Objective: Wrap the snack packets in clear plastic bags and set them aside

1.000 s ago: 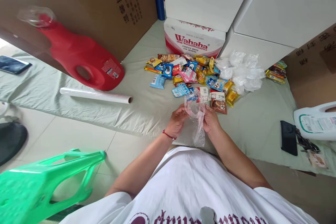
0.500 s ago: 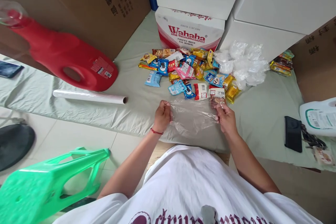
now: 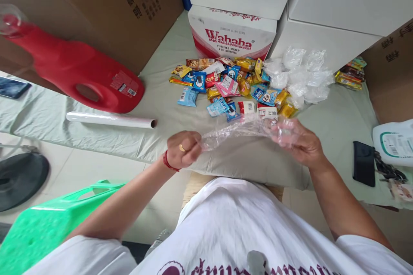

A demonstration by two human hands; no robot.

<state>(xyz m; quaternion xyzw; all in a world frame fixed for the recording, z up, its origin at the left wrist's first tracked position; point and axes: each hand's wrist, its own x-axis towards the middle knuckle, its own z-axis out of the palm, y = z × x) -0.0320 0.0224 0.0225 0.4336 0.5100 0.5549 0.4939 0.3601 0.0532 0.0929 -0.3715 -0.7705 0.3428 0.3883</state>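
Note:
A clear plastic bag (image 3: 230,132) is stretched sideways between my two hands, just in front of the heap of snacks. My left hand (image 3: 184,149), with a ring and a red cord at the wrist, is closed in a fist on one end of it. The other end is gripped by my right hand (image 3: 298,139), and loose film covers some of those fingers. Beyond the bag lie wrapped snacks (image 3: 229,86) in many colours. Right of them sits a cluster of crumpled clear plastic bundles (image 3: 300,75); their contents cannot be made out.
A red detergent bottle (image 3: 80,68) and a white film roll (image 3: 111,120) lie left. Behind the snacks stands a Wahaha box (image 3: 232,32). A black phone (image 3: 364,163), keys (image 3: 389,169) and a white bottle (image 3: 395,142) are right. A green stool (image 3: 54,223) stands on the floor.
Both hands have moved apart, the left one leftward and the right one rightward. The plastic bag went from a spread sheet to a long, narrow, gathered strip.

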